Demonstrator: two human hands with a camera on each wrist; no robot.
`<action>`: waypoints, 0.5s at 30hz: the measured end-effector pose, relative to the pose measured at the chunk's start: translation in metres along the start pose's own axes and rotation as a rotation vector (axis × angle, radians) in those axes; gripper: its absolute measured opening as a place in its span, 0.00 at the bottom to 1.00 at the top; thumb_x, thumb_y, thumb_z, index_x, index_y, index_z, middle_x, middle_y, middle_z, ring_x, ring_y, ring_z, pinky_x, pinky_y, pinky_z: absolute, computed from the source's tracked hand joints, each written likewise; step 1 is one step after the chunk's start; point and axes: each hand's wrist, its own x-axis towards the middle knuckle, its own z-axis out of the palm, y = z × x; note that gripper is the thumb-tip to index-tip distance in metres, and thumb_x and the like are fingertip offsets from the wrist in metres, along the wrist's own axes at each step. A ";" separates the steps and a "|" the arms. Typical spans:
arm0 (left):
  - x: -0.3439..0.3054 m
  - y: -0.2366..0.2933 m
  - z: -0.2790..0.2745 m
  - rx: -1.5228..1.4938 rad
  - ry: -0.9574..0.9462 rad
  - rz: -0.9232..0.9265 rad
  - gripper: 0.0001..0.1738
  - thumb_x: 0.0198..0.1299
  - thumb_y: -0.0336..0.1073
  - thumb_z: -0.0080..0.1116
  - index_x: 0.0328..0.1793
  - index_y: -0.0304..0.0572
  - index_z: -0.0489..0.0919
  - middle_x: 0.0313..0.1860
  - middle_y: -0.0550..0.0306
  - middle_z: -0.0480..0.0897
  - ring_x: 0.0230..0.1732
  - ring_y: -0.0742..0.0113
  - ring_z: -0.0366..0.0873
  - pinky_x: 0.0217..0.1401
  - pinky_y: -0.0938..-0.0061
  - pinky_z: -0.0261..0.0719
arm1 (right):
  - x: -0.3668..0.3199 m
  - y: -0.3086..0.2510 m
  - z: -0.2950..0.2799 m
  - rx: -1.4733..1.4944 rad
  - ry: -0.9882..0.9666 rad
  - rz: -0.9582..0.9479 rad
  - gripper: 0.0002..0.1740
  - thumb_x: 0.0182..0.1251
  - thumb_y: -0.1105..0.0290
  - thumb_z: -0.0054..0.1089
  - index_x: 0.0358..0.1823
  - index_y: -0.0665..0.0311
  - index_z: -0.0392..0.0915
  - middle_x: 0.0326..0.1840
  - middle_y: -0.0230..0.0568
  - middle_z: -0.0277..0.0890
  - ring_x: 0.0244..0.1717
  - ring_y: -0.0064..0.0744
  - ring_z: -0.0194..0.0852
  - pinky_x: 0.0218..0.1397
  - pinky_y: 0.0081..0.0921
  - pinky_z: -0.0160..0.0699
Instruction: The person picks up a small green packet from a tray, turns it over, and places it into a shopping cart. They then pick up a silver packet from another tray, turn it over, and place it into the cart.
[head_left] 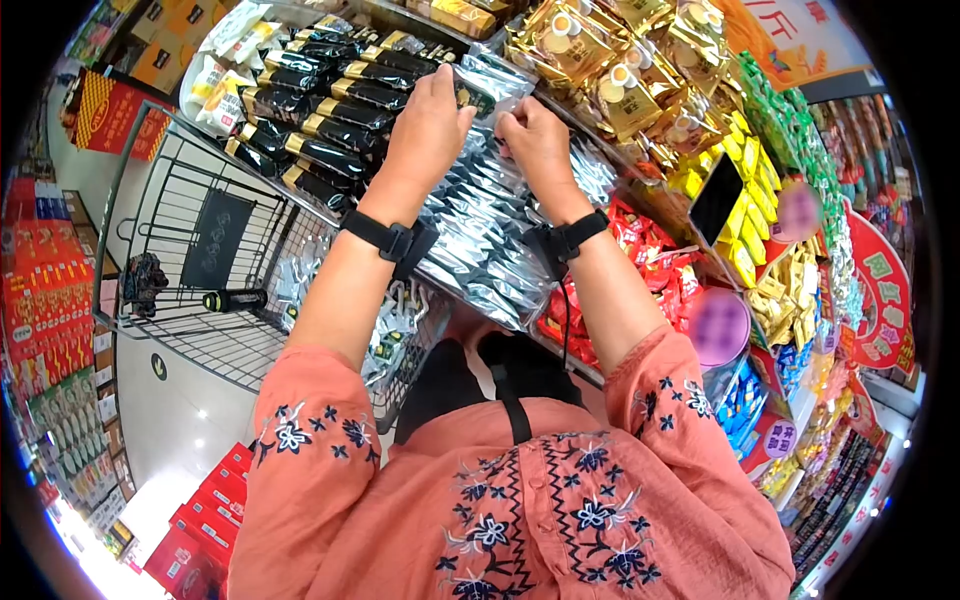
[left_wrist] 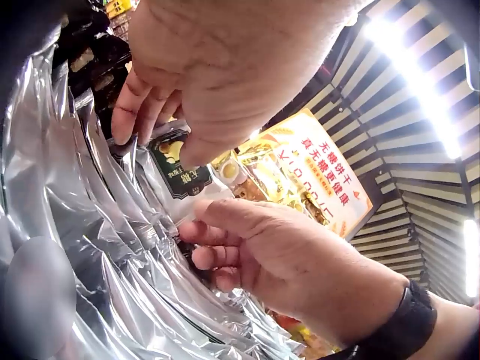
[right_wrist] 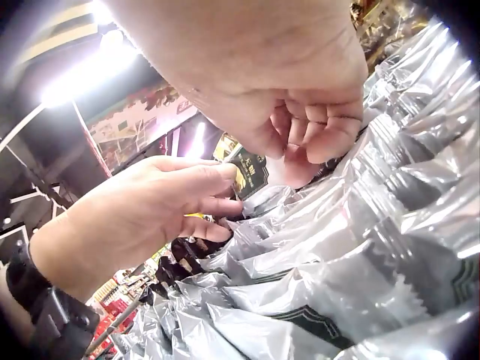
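Between my two hands a silver snack packet [head_left: 490, 82] with a dark green label [left_wrist: 178, 163] stands upright at the far end of a row of matching silver packets [head_left: 485, 225]. My left hand [head_left: 428, 135] pinches its left side, thumb in front and fingers behind the edge. At the other side my right hand [head_left: 540, 150] grips the packet's edge between thumb and curled fingers, as the right wrist view shows. Both hands are close over the row, and the packet's lower part is hidden among its neighbours.
Black-and-gold packets [head_left: 335, 115] fill the section on the left. Gold packets [head_left: 625, 75] lie beyond, red ones [head_left: 650, 265] to the right. A wire shopping cart [head_left: 190, 170] holding silver packets stands at the left. A dark phone-like panel [head_left: 717, 198] rises over yellow packets.
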 end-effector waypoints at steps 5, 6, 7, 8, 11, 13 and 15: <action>0.001 0.005 0.000 0.034 0.005 -0.002 0.37 0.62 0.36 0.69 0.72 0.26 0.65 0.58 0.31 0.76 0.57 0.32 0.78 0.57 0.54 0.82 | -0.003 -0.006 -0.002 0.031 0.003 0.038 0.12 0.64 0.66 0.67 0.35 0.69 0.76 0.23 0.42 0.81 0.18 0.30 0.81 0.25 0.29 0.78; 0.001 0.004 0.000 0.045 0.017 0.011 0.38 0.62 0.36 0.69 0.72 0.26 0.64 0.58 0.31 0.76 0.57 0.32 0.78 0.57 0.54 0.82 | -0.003 -0.008 -0.003 0.034 0.005 0.038 0.13 0.64 0.66 0.68 0.36 0.69 0.76 0.23 0.42 0.81 0.18 0.30 0.80 0.25 0.29 0.77; 0.000 0.004 0.001 0.055 0.029 0.023 0.38 0.62 0.36 0.69 0.73 0.26 0.64 0.59 0.31 0.76 0.57 0.32 0.78 0.57 0.54 0.82 | -0.005 -0.010 -0.004 0.037 0.007 0.039 0.13 0.64 0.66 0.69 0.37 0.69 0.76 0.23 0.41 0.81 0.18 0.29 0.80 0.25 0.29 0.77; -0.001 0.004 0.001 0.066 0.040 0.034 0.39 0.62 0.36 0.70 0.73 0.26 0.63 0.59 0.31 0.75 0.57 0.32 0.79 0.56 0.54 0.83 | -0.006 -0.011 -0.005 0.039 0.008 0.040 0.14 0.64 0.66 0.69 0.38 0.69 0.76 0.23 0.41 0.81 0.18 0.29 0.79 0.25 0.29 0.77; -0.004 0.008 -0.002 0.057 0.043 0.008 0.39 0.62 0.36 0.69 0.74 0.27 0.62 0.61 0.31 0.74 0.56 0.32 0.79 0.55 0.54 0.84 | -0.004 -0.007 -0.005 0.019 0.010 0.048 0.14 0.64 0.65 0.69 0.38 0.69 0.75 0.24 0.41 0.81 0.18 0.29 0.79 0.25 0.29 0.77; -0.005 0.009 -0.005 0.049 0.081 0.027 0.39 0.63 0.37 0.69 0.74 0.27 0.62 0.61 0.31 0.73 0.56 0.32 0.79 0.54 0.53 0.84 | -0.004 -0.007 -0.006 0.010 0.020 0.048 0.15 0.64 0.65 0.70 0.38 0.69 0.75 0.24 0.41 0.81 0.18 0.29 0.79 0.25 0.29 0.78; -0.006 0.011 -0.009 0.046 0.101 0.024 0.39 0.63 0.37 0.69 0.74 0.29 0.62 0.61 0.32 0.73 0.56 0.32 0.79 0.54 0.53 0.84 | -0.004 -0.006 -0.006 0.014 0.025 0.058 0.15 0.64 0.65 0.71 0.39 0.69 0.76 0.24 0.41 0.82 0.18 0.29 0.80 0.25 0.29 0.79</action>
